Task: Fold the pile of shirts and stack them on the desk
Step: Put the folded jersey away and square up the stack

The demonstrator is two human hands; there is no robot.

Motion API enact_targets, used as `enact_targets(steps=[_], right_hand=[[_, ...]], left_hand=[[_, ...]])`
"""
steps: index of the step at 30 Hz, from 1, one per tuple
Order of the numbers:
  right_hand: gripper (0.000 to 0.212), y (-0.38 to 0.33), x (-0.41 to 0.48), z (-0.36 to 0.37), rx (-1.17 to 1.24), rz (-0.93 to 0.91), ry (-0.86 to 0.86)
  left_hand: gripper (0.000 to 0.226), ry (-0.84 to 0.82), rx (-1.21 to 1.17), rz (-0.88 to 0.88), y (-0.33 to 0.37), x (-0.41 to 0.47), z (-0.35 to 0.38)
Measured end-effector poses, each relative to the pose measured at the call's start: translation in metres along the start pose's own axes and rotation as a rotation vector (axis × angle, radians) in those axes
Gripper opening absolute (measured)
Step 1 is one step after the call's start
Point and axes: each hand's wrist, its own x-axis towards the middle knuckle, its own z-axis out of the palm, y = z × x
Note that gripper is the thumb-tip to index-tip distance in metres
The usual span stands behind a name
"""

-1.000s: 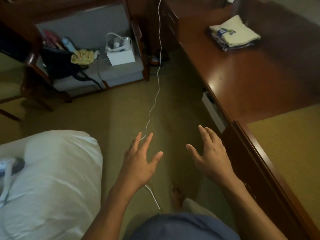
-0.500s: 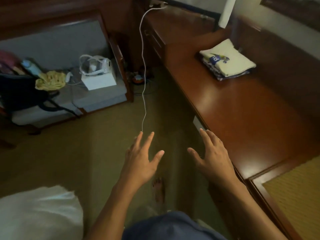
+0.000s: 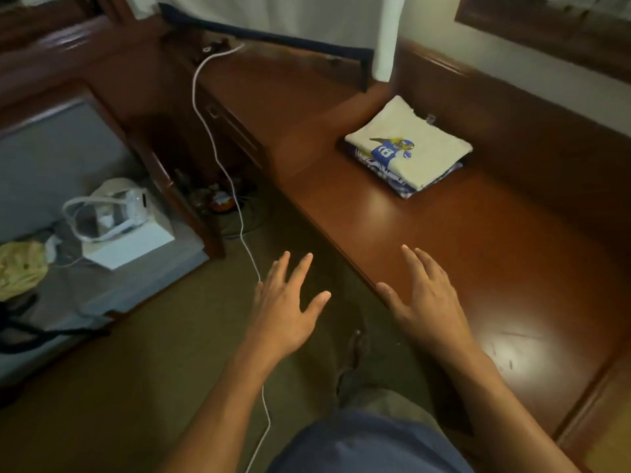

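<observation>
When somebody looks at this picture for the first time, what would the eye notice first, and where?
Probably the two open hands, left hand and right hand, spread low in the middle, the right one at the near edge of the desk. Next, the stack of folded shirts farther back on the desk, a football player printed on top.

Single head view, looking forward and down, close over hands, desk [image 3: 426,233] at right.

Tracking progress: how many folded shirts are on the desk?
2 visible, stacked on the desk: cream shirt on top, blue-white shirt beneath. More may hide between.
</observation>
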Motion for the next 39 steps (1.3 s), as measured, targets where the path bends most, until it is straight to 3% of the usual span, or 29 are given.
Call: enact_targets(steps=[14, 21, 25, 33, 39], right_hand=[[0.082, -0.005, 0.211, -0.023, -0.003, 0.212, 0.045], [0.081, -0.017, 0.287, -0.017, -0.006, 0.372, 0.149], [0.081, -0.030, 0.326, -0.010, 0.048, 0.525, 0.236], [0.082, -0.042, 0.365, -0.002, 0.077, 0.690, 0.316], [0.080, -0.024, 0.385, 0.004, 0.167, 0.762, 0.351]], left_hand=[[0.074, -0.186, 0.031, 0.113, 0.046, 0.249, -0.045], [0.073, -0.335, 0.126, 0.320, 0.061, 0.373, -0.061], [0.072, -0.415, 0.170, 0.476, 0.065, 0.445, -0.073], [0.070, -0.479, 0.200, 0.608, 0.072, 0.540, -0.073], [0.069, -0.475, 0.079, 0.561, 0.082, 0.578, -0.049]])
